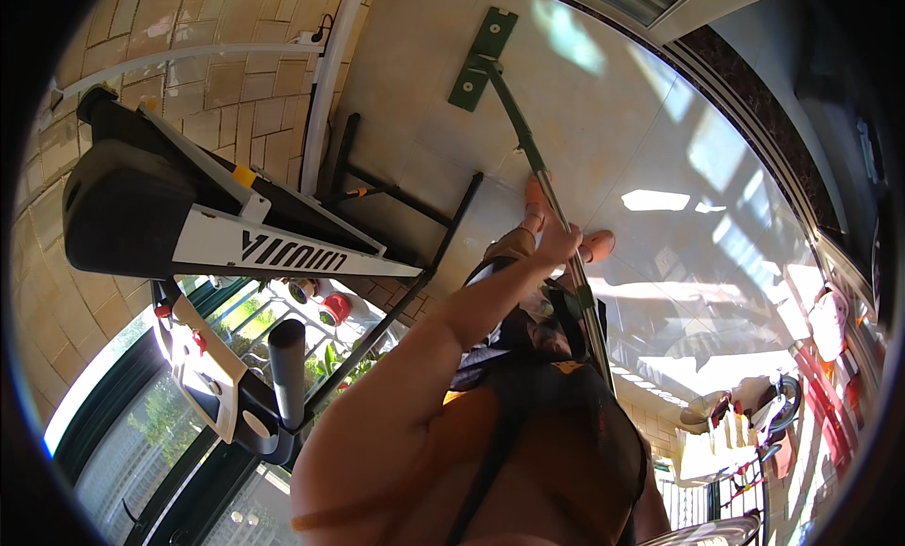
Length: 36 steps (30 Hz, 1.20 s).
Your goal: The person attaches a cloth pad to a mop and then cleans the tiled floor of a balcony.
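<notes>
My left hand [561, 243] is closed around the metal pole [575, 270] of a flat mop. The pole slants down past my body. At its far end is the mop's green rectangular head [483, 60], lying on the tiled floor [424, 115]. A green jointed neck [515, 118] links head and pole, and a green collar [585, 296] sits just below my grip. My feet in orange-pink shoes [599, 245] stand beside the pole. Only a bit of my right arm [650, 511] shows at lower right; the right hand is out of view.
A black-and-white exercise machine [297, 253] bearing writing stands left, its black frame [452, 221] reaching across the floor. A cable and plug [314, 36] are on the tiled wall. Potted plants [334, 309] sit near the window. A sliding-door track [749, 143] curves along the right.
</notes>
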Each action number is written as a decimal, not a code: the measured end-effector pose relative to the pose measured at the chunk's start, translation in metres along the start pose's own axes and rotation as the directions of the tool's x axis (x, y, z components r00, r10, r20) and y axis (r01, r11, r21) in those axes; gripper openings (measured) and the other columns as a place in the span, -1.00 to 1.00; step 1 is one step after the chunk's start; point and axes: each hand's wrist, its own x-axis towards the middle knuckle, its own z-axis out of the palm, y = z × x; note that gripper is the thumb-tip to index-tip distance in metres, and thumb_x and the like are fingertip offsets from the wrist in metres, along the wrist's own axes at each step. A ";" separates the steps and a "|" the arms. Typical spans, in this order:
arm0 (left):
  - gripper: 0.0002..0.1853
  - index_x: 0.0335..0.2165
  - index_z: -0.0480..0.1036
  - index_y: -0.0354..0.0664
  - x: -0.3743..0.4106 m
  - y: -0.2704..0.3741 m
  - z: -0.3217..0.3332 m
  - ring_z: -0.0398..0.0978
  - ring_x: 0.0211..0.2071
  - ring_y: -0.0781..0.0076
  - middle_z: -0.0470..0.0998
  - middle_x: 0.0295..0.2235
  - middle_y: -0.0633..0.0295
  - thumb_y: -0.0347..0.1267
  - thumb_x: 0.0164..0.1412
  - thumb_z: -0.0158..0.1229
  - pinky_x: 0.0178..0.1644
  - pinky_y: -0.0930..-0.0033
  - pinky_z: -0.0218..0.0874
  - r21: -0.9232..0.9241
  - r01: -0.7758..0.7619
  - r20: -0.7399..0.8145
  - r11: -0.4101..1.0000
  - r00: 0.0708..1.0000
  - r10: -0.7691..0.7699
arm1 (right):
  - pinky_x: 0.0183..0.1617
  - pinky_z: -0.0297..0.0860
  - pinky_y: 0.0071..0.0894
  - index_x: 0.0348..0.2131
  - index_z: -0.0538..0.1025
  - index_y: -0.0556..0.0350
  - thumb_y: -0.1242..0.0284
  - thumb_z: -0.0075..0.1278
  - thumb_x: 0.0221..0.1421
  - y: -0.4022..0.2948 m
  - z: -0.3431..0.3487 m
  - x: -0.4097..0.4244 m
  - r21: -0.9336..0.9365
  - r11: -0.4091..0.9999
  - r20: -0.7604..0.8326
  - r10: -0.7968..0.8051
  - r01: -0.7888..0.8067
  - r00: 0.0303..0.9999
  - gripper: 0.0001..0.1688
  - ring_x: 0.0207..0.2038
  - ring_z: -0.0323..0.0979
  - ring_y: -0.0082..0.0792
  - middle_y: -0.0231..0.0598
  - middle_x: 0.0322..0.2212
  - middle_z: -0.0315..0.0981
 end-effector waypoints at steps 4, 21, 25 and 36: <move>-0.21 0.01 -0.32 -0.20 -0.009 0.013 0.000 0.28 -0.41 0.46 0.16 -0.27 0.11 -0.59 -0.14 -0.06 -0.47 0.43 0.21 -0.099 0.009 0.059 0.995 0.998 -0.003 | -0.21 0.20 -0.71 0.08 0.02 0.20 0.56 -0.11 -0.12 -0.014 -0.011 -0.048 0.082 0.997 0.048 0.002 -0.006 0.999 -0.26 -0.28 0.28 -0.62 -0.24 -0.14 0.27; -0.14 0.04 -0.50 -0.15 0.023 -0.063 -0.032 0.26 -0.51 0.51 0.26 -0.43 0.21 -0.54 -0.08 -0.08 -0.51 0.44 0.15 -0.149 0.011 0.148 0.989 0.989 0.011 | -0.05 0.08 -0.63 0.07 0.05 0.18 0.53 -0.09 -0.05 0.024 -0.015 0.004 -0.211 0.977 0.051 -0.007 0.017 0.999 -0.32 -0.14 0.19 -0.57 -0.24 -0.13 0.25; -0.23 0.00 -0.45 -0.07 0.007 -0.016 -0.018 0.24 -0.52 0.54 0.21 -0.52 0.28 -0.52 -0.02 -0.10 -0.46 0.47 0.15 -0.227 -0.023 0.136 0.974 0.989 0.055 | -0.55 0.22 -0.64 0.10 -0.01 -0.01 0.66 -0.11 -0.07 -0.007 -0.028 -0.019 -0.316 0.948 0.069 -0.025 0.046 0.997 -0.24 -0.62 0.25 -0.62 -0.33 -0.62 0.31; -0.21 0.02 -0.48 -0.10 0.060 -0.044 -0.046 0.28 -0.67 0.49 0.26 -0.55 0.20 -0.53 -0.04 -0.14 -0.70 0.44 0.18 -0.273 0.050 0.247 0.961 0.969 0.020 | -0.69 0.21 -0.65 0.13 -0.08 -0.12 0.67 -0.14 -0.06 -0.036 -0.013 0.020 -0.195 0.980 0.180 0.070 -0.034 0.981 -0.19 -0.74 0.21 -0.64 -0.38 -0.68 0.27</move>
